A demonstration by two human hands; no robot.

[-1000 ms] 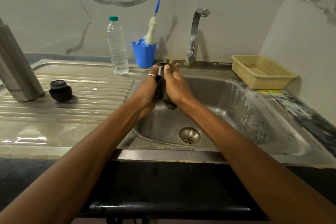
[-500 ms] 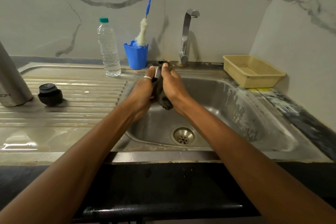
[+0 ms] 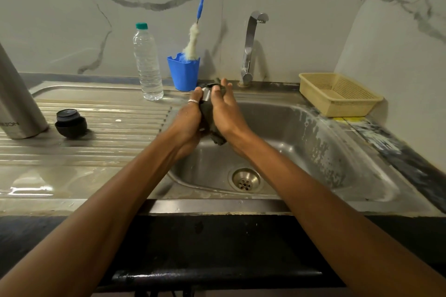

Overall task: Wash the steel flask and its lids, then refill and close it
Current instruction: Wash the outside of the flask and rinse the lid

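Two bare forearms reach in from six o'clock, across the dark front edge of the bench (image 3: pixel 217 231) and over the steel sink (image 3: pixel 301 132), above its drain (image 3: pixel 246 179). At mid-basin the left hand (image 3: pixel 189 119) wraps its grip round a small steel lid (image 3: pixel 206 96), of which only a bright sliver shows between the palms. The right hand (image 3: pixel 225 113) clamps a dark scrubbing pad (image 3: pixel 213 131) against it from three o'clock. Both grips are closed on what they carry, and how much of the lid is scrubbed cannot be told.

The next move likely turns on the pieces waiting at nine o'clock of the hands, on the ribbed drainboard (image 3: pixel 108 149). A black lid (image 3: pixel 70 124) sits nearest, just beside the steel flask (image 3: pixel 17 103), which stands upright, long axis vertical, at the picture's left edge. The left hand is the nearer to both.

Beyond, at eleven o'clock, stand a plastic bottle (image 3: pixel 147 65) and a blue cup (image 3: pixel 184 75) holding a long-handled brush (image 3: pixel 193 42). The tap (image 3: pixel 248 50) rises at one o'clock with no water seen running, so the rinse appears yet to come. A yellow basket (image 3: pixel 337 95) rests at two o'clock by the sink's far corner.
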